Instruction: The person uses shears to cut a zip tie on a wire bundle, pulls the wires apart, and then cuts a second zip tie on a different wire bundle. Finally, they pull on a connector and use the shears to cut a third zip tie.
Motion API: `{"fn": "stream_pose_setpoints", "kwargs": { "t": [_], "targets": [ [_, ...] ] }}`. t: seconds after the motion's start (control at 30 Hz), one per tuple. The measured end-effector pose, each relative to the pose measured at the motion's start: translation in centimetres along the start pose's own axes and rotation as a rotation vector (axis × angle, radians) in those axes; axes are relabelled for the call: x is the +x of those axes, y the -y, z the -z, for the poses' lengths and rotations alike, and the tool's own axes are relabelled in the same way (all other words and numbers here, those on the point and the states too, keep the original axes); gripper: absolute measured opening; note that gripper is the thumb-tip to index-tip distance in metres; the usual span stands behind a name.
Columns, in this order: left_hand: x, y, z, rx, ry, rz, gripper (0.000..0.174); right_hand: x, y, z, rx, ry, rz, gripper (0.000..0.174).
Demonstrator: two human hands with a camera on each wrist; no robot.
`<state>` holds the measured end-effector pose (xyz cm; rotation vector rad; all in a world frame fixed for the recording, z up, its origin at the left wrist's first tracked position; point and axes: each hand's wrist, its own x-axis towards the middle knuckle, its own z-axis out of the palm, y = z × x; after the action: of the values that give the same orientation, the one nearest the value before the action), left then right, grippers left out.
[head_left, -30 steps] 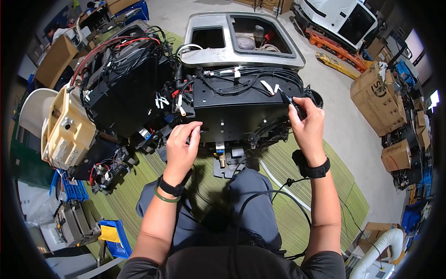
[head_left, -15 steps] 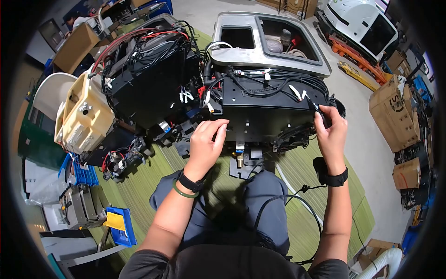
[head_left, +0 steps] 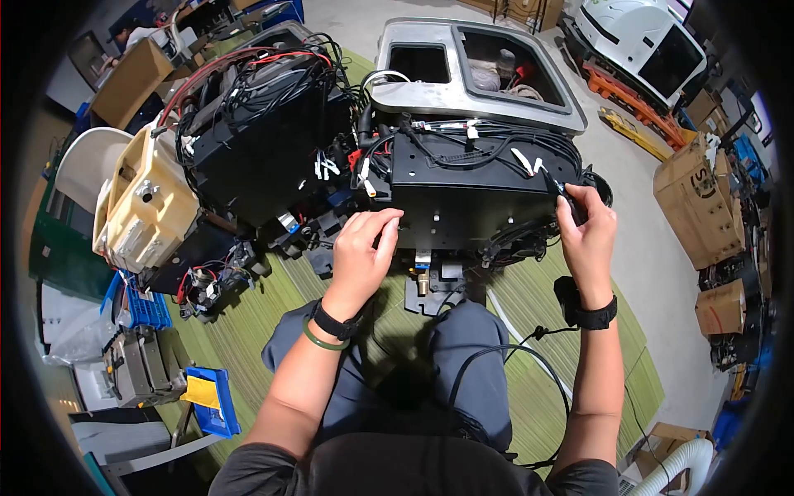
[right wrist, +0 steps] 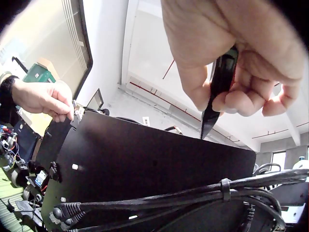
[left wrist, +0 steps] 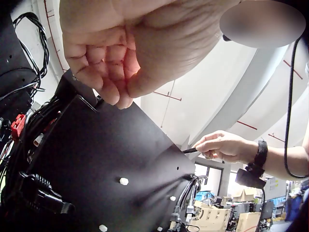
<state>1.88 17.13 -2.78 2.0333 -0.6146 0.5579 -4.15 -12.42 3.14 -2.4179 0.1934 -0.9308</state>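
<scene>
My right hand [head_left: 589,236] pinches a slim black pointed tool [right wrist: 223,79] between thumb and fingers. Its tip points down at the top edge of the black metal box [head_left: 463,211], near the right corner and close to two white cable tags [head_left: 523,162]. My left hand [head_left: 357,252] is at the left end of the box, fingers loosely bent and thumb near the fingertips. In the left wrist view those fingertips overlap the panel's edge, and nothing shows between them. Black cables [head_left: 496,136] lie bundled along the box's top.
Left of the box stands another black unit [head_left: 256,165] heaped with cables, beside a cream plastic tank [head_left: 145,202]. Behind is a grey frame [head_left: 413,97] with window openings. A black cable [head_left: 463,368] loops over the lap. Cardboard boxes [head_left: 691,202] stand at the right.
The head view has swung, so the whole scene sits farther right than a second ago. Both hands keep nearly the same pose, the right still holding the black tool at the box.
</scene>
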Motion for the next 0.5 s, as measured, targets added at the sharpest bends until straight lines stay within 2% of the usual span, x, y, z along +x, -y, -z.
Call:
{"fn": "stream_pose_setpoints", "kwargs": {
  "t": [0.5],
  "targets": [
    [-0.07, 0.25, -0.1, 0.015, 0.0, -0.01, 0.013, 0.09, -0.07, 0.15, -0.029, 0.01, 0.016, 0.017]
  ]
}}
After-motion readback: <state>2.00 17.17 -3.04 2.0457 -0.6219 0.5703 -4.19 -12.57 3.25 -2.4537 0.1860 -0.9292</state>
